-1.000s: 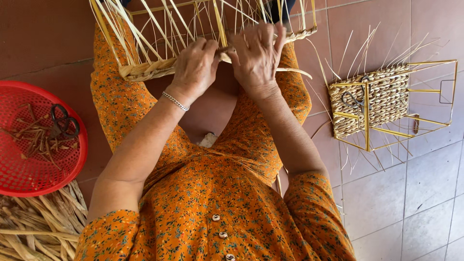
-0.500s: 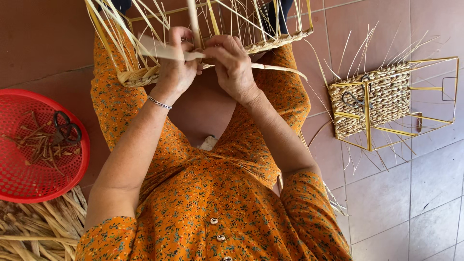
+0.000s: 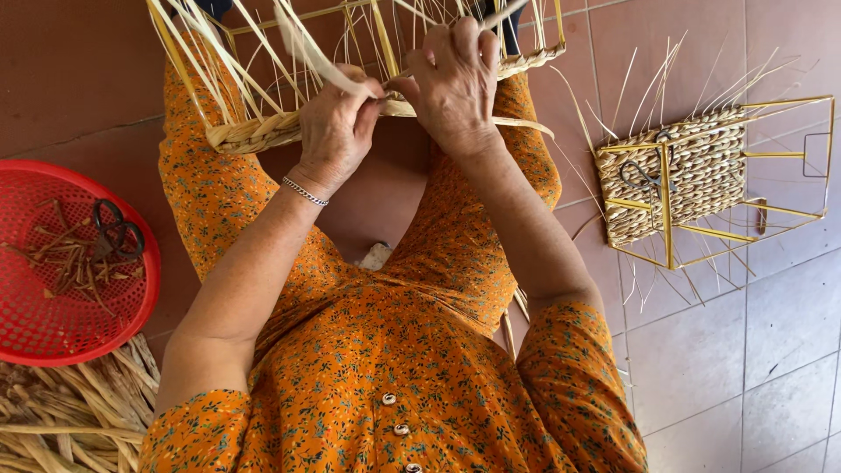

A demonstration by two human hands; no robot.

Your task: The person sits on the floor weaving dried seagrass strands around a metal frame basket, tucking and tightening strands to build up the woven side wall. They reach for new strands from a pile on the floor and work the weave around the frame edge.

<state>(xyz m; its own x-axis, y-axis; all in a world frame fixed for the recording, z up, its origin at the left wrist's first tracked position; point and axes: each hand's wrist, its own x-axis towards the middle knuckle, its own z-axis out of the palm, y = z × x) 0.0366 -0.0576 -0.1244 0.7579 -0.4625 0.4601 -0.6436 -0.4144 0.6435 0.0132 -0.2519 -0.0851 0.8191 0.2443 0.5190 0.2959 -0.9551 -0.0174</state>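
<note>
A half-woven basket [image 3: 368, 79] is held across the knees at the top of the view, its yellow wire frame standing up with loose pale strands fanning out of it and a braided band woven along its lower edge. The left hand [image 3: 337, 131] is closed, fingers pinched narrowly on a flat pale strand [image 3: 320, 57] that runs up and to the left from the fingertips. The right hand [image 3: 455, 83] is set just beside it, fingers curled tightly round another strand at the basket's rim; the two hands are almost touching. A thin silver bracelet [image 3: 305, 191] is worn on the left wrist, and an orange flowered dress [image 3: 394, 377] fills the lower middle.

On the tiled floor to the right, well apart, a second basket [image 3: 674, 175] on a yellow frame is lying with scissors [image 3: 644, 173] on it. To the left a red plastic basket [image 3: 53, 337] is seen, holding scraps and dark-handled scissors [image 3: 118, 235]. A heap of dried fibre [image 3: 70, 412] lies below it.
</note>
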